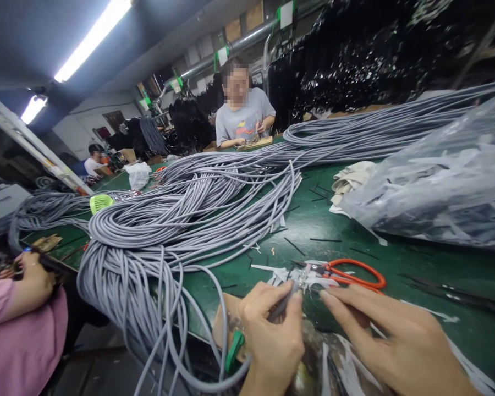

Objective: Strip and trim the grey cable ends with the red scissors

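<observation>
Stripped end of a grey cable point(278, 309) at a green workbench point(330, 228), seen from the worker's head. The left hand point(272, 333) grips the cable between thumb and forefinger, its end pointing away from the worker, over the near edge of the bench. The right hand point(400, 333) lies just beside this end, thumb and forefinger nearly together; whether they pinch a fine strand cannot be told. Beyond the fingertips lie white strips point(277, 274) and orange-handled scissors point(334, 265); a dark tool point(457, 292) lies to the right. A large bundle of grey cables point(148, 220) fills the left of the bench—part of it hanging over the edge. At right stands a translucent bag point(441, 192), with a pale cloth point(352, 181) beside it. Across the bench sits a co-worker point(241, 118); a pink-clad person point(33, 335) occupies the left.
</observation>
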`<state>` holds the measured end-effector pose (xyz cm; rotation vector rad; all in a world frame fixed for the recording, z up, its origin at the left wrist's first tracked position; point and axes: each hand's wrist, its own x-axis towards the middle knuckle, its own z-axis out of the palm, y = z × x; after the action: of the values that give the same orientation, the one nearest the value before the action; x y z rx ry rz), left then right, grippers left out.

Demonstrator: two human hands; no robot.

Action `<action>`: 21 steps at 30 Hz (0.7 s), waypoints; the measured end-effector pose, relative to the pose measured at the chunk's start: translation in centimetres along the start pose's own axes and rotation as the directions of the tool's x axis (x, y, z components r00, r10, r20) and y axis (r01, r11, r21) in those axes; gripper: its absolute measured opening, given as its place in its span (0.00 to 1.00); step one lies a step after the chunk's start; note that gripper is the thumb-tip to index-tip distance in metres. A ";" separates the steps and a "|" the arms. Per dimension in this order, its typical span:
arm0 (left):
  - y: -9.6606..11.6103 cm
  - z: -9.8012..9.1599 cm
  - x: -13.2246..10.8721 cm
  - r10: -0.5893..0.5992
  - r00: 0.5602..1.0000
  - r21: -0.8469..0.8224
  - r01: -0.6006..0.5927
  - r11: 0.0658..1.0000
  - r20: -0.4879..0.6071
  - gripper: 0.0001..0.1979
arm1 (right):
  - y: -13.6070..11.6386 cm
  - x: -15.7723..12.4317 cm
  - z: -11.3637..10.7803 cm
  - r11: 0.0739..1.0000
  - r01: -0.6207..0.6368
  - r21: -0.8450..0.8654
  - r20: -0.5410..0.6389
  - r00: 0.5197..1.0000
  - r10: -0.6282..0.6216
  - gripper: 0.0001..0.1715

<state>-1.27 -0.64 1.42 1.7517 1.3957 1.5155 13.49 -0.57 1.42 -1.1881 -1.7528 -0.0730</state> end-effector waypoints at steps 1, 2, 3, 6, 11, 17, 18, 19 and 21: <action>0.0 0.0 0.0 0.008 1.000 0.002 -0.008 1.000 -0.006 0.08 | 0.0 0.0 -0.1 0.999 0.015 -0.028 -0.018 1.000 -0.016 0.16; -0.1 0.0 0.0 0.016 1.000 0.004 -0.016 1.000 -0.004 0.08 | 0.0 -0.1 -0.3 0.998 0.039 -0.047 -0.035 0.999 -0.041 0.15; -0.1 0.0 0.0 0.024 1.000 0.007 -0.024 1.000 -0.001 0.08 | 0.0 -0.1 -0.4 0.996 0.068 -0.057 -0.039 0.997 -0.071 0.15; 0.1 -0.1 0.0 0.051 0.999 0.001 -0.051 0.999 0.006 0.08 | -0.2 0.1 -0.6 0.987 0.143 -0.069 -0.036 0.989 -0.146 0.16; 0.5 0.1 0.1 0.060 0.998 -0.014 -0.060 0.998 0.000 0.08 | -0.2 0.5 -0.4 0.994 0.108 -0.029 -0.036 0.993 -0.109 0.17; 0.5 0.1 0.2 0.070 0.990 0.021 -0.073 0.997 0.125 0.08 | -1.1 0.6 -0.5 0.984 -0.082 0.158 0.042 0.996 0.076 0.18; 0.5 0.2 0.3 0.045 0.988 0.046 -0.052 0.998 0.145 0.08 | -1.4 0.5 -0.6 0.989 -0.043 0.143 0.027 0.999 0.039 0.18; 0.5 0.2 0.3 0.013 0.988 0.079 -0.025 0.997 0.152 0.09 | -1.7 0.3 -0.7 0.993 0.024 0.117 0.007 1.000 -0.025 0.16; 0.4 0.3 0.4 -0.043 0.991 0.141 0.025 0.990 0.130 0.09 | -2.1 0.1 -0.7 0.980 0.188 0.066 -0.028 0.982 -0.186 0.15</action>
<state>-0.85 -0.37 1.87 1.8645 1.4862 1.2851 12.43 -2.02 2.78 -0.9677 -1.8297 -0.1365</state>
